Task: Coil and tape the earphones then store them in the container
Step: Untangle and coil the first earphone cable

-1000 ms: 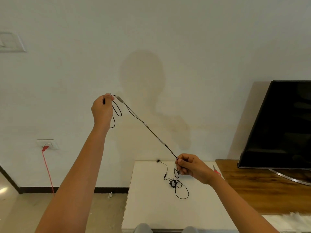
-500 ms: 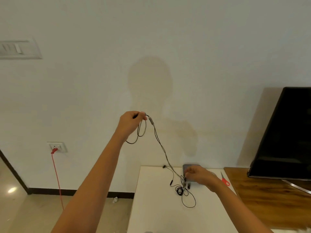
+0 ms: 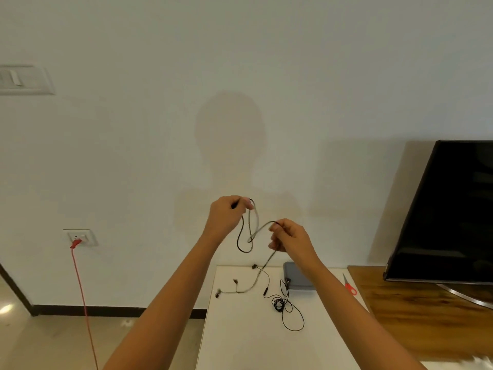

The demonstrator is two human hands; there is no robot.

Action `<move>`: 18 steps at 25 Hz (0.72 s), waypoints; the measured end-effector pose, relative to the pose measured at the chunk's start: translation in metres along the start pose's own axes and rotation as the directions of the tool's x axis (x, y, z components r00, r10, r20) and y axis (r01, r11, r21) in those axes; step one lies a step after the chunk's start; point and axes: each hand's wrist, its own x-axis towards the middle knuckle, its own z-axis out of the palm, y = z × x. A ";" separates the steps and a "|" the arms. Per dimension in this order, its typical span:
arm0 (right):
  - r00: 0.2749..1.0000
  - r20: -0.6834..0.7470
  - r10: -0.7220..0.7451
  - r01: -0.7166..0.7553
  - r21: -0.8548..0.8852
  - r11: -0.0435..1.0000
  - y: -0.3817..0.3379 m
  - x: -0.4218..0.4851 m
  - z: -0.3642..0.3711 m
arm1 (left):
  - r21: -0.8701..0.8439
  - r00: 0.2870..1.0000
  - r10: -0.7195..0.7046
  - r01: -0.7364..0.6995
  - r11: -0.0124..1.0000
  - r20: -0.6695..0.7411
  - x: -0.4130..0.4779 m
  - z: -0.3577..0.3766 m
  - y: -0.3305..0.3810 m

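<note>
My left hand (image 3: 226, 216) is raised above the white table (image 3: 240, 343) and pinches the plug end of a grey-black earphone cable (image 3: 249, 231), from which a loop hangs. My right hand (image 3: 289, 237) pinches the same cable a short way to the right. From there the cable drops to the table, where its two earbuds (image 3: 218, 293) lie. A second, black pair of earphones (image 3: 280, 304) lies tangled on the table. The grey container (image 3: 296, 279) sits at the table's back edge, partly behind my right forearm.
Red-handled scissors (image 3: 349, 287) lie at the table's right edge. A wooden cabinet (image 3: 416, 311) to the right carries a black television (image 3: 450, 209). A red cord (image 3: 82, 297) hangs from a wall socket at the left. The floor lies left of the table.
My right hand has risen from the table up to the cable near my left hand. My left hand has moved right and lower, and the stretched cable now hangs in a loop.
</note>
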 end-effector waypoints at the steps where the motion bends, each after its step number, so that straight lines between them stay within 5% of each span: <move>1: 0.997 -0.034 0.066 -0.067 -0.021 0.998 0.012 -0.002 -0.007 | -0.030 0.994 -0.024 0.020 0.999 -0.109 0.002 -0.008 -0.002; 3: 0.969 -0.088 0.231 -0.246 -0.252 0.936 0.039 -0.005 -0.022 | -0.115 0.973 -0.067 0.043 0.992 -0.219 0.004 -0.023 -0.005; 6: 0.910 -0.115 0.399 -0.389 -0.570 0.723 0.064 -0.008 -0.032 | -0.218 0.984 -0.110 0.078 0.973 -0.139 0.005 -0.033 -0.006; 8: 0.937 -0.022 0.348 -0.305 -0.531 0.790 0.057 -0.008 -0.025 | -0.236 0.991 -0.119 0.103 0.966 -0.056 0.004 -0.028 -0.003; 10: 0.976 0.130 0.177 -0.123 -0.346 0.930 0.036 -0.005 -0.010 | -0.211 0.994 -0.105 0.109 0.971 0.030 0.000 -0.019 0.003; 13: 0.965 0.257 -0.042 0.060 -0.064 0.996 -0.002 0.003 0.013 | -0.128 0.970 -0.043 0.076 0.989 0.241 -0.006 -0.007 0.013; 18: 0.978 0.132 -0.163 0.170 -0.045 0.984 -0.018 0.011 0.008 | -0.070 0.946 -0.046 0.072 0.995 0.321 -0.008 -0.007 0.013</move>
